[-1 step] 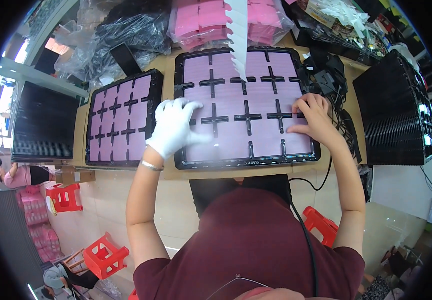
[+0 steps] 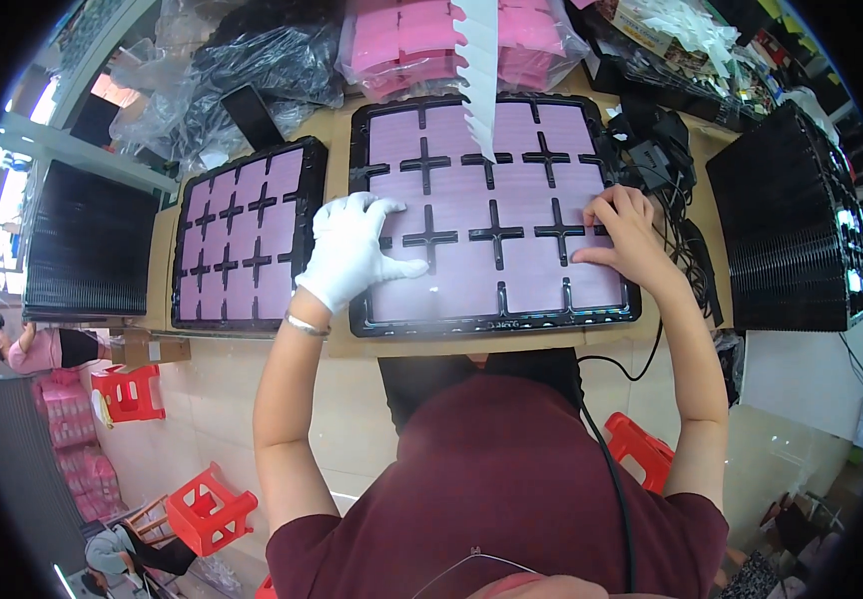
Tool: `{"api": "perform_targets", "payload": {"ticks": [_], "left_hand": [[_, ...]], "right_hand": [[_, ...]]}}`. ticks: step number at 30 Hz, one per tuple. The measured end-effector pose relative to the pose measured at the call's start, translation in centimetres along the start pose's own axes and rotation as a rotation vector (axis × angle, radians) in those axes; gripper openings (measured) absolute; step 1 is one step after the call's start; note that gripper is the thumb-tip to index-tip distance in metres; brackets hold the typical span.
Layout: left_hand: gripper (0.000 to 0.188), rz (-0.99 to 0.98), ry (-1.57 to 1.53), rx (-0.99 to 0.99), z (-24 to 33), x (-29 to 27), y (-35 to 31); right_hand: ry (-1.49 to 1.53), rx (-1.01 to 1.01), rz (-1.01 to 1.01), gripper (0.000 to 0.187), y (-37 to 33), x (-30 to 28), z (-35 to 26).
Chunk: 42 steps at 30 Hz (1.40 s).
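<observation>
Before me lies a black tray (image 2: pixel 496 326) with pinkish-purple sheets in its compartments, split by black cross-shaped dividers (image 2: pixel 496 234). My left hand (image 2: pixel 351 250), in a white glove, rests at the tray's left side, thumb stretched over a sheet and fingers apart. At the right edge, my bare right hand (image 2: pixel 627 232) lies with curved fingers on the rim and its thumb apart over a sheet. Neither hand shows anything held. To the left is a second, similar black tray (image 2: pixel 316 185) with purple sheets. A white strip with a toothed edge (image 2: pixel 479 70) hangs over the far side of the middle tray.
Stacks of black trays stand at left (image 2: pixel 87 240) and right (image 2: pixel 786 220). Bagged pink pads (image 2: pixel 421 45) and clear plastic bags (image 2: pixel 282 55) lie at the back. Black cables (image 2: pixel 673 165) crowd the right side. A dark phone-like slab (image 2: pixel 252 118) leans behind the left tray. Red stools (image 2: pixel 212 509) stand on the floor.
My left thumb has shifted slightly to the right over the sheet and shows more sharply. The right hand and the trays stay practically where they were.
</observation>
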<state>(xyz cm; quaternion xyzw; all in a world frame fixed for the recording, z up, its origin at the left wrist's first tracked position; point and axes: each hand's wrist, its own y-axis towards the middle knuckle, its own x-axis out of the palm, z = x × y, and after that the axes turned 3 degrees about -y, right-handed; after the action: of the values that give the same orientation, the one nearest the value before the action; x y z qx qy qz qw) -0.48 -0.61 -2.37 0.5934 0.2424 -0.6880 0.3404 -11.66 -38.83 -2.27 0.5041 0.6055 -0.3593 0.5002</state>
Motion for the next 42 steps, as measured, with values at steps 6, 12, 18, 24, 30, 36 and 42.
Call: {"api": "perform_targets", "payload": {"ticks": [6,12,18,24,30,36,42], "left_hand": [[0.098,0.025,-0.227,0.083,-1.5,-0.3,-3.0],[0.1,0.154,-0.167,-0.119,0.6,1.5,-3.0],[0.042,0.27,0.055,0.111,-0.4,1.2,2.3],[0.038,0.34,0.165,-0.002,-3.3,4.2,9.6],[0.042,0.317,-0.224,-0.253,-0.9,1.9,2.3],[0.051,0.253,-0.46,-0.552,0.6,2.0,-1.7],[0.056,0.204,-0.466,-0.596,1.7,-0.2,-1.5]], "right_hand": [[0.084,-0.019,-0.003,0.062,-2.8,-1.2,1.4],[0.182,0.061,0.288,0.04,-2.0,0.9,0.4],[-0.045,0.009,0.3,0.035,6.2,1.7,3.0],[-0.305,0.005,0.417,0.039,11.5,5.1,4.6],[0.266,0.137,0.216,0.041,4.5,1.4,4.9],[0.889,0.34,0.477,0.061,1.0,4.5,2.6],[0.987,0.339,0.457,0.079,1.7,4.0,1.9]]}}
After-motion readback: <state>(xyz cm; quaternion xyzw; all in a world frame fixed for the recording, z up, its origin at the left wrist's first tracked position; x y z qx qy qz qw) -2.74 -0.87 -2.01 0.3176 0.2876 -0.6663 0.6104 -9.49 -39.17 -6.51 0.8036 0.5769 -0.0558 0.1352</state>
